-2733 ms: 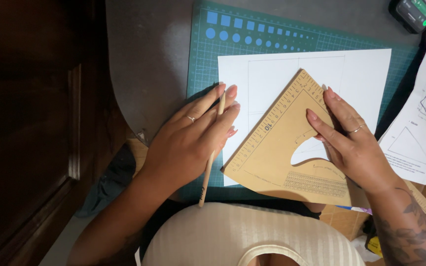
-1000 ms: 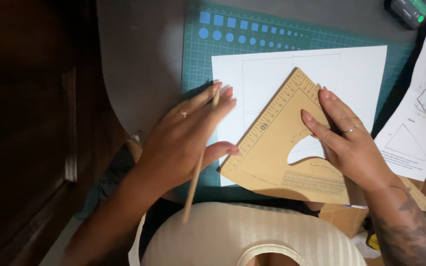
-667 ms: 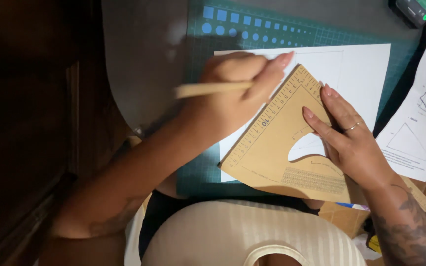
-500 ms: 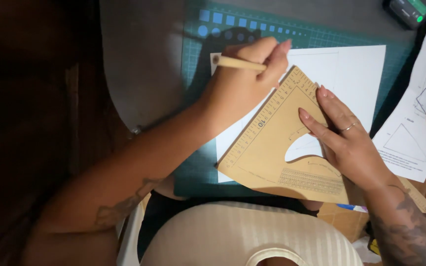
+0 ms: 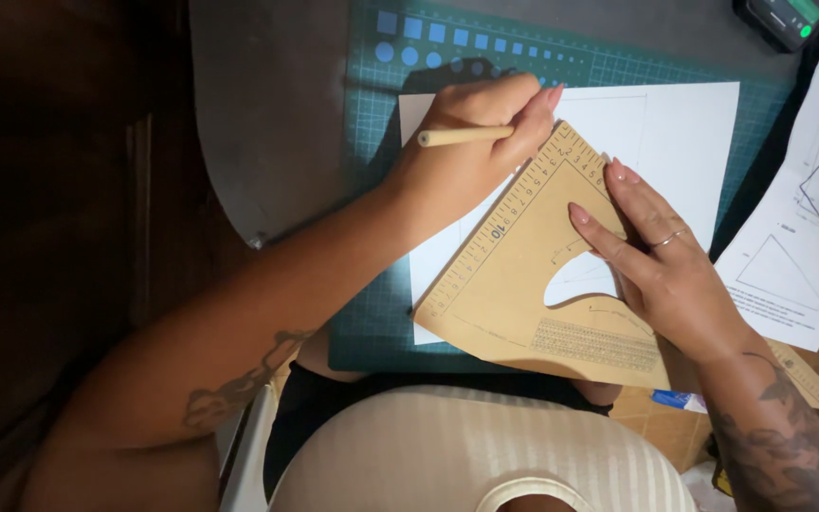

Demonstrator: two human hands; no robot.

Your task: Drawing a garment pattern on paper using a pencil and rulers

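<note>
Gripping a pencil (image 5: 457, 137), the left hand (image 5: 466, 152) works at the wooden set square (image 5: 523, 284), probably stiff and light, which the right hand (image 5: 661, 275) presses flat onto white paper (image 5: 684, 142).

Tan wooden triangular set square (image 5: 523, 294) is showing a matt, smooth face; plain wooden pencil (image 5: 462, 137) is looking unvarnished; white paper sheet (image 5: 684, 133) is lying matt on the green rubbery gridded cutting mat (image 5: 372, 237).
</note>
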